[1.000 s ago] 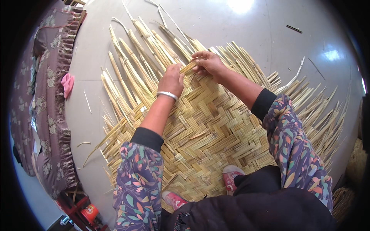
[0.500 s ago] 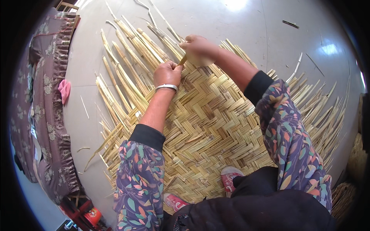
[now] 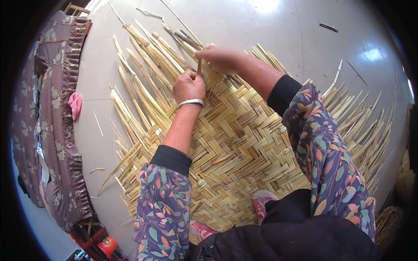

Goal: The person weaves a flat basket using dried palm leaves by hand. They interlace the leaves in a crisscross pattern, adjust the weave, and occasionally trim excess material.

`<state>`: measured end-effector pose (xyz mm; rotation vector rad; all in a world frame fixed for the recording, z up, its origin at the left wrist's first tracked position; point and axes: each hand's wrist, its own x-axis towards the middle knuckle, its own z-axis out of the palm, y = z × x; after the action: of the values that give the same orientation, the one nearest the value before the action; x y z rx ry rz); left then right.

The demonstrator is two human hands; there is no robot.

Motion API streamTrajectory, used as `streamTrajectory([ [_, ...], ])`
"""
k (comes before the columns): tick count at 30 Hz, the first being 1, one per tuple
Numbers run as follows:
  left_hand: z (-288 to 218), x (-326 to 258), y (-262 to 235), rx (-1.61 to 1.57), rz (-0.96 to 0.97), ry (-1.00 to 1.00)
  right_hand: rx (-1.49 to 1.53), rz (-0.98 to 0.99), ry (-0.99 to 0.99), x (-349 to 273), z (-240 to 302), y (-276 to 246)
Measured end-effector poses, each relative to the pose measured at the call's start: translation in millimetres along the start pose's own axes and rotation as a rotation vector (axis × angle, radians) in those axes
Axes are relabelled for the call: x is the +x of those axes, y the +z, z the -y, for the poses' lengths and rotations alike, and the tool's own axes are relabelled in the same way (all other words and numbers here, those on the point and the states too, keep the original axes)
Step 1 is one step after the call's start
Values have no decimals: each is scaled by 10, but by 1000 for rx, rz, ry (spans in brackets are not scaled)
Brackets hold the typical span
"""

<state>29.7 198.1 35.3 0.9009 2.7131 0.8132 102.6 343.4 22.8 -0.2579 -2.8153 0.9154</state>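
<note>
- Pale yellow woven reed mat [image 3: 244, 148] lies flat on the grey floor [image 3: 261, 21], under both forearms.
- Left hand [image 3: 188, 86], fingers closed, pinches a thin upright reed strip [image 3: 199, 66] at the mat's far edge.
- Right hand [image 3: 219, 58], fingers curled together, grips the strip's top.

We wear purple leaf-patterned sleeves [image 3: 163, 209] with black cuffs [image 3: 172, 158], a silver bangle [image 3: 190, 102], black trousers [image 3: 300, 239], and red-and-white shoes [image 3: 261, 202].

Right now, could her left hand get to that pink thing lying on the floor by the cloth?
Probably yes, with a stretch: the left hand is busy gripping a strip, but only bare floor and loose strip ends lie between it and the pink thing.
</note>
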Motion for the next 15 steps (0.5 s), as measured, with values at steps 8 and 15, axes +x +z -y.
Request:
streamTrajectory([
  [8, 22, 31, 30, -54, -32, -119, 205, 115, 77, 85, 12, 7],
  [15, 115, 128, 102, -52, 16, -214, 1109, 63, 702, 125, 165, 16],
])
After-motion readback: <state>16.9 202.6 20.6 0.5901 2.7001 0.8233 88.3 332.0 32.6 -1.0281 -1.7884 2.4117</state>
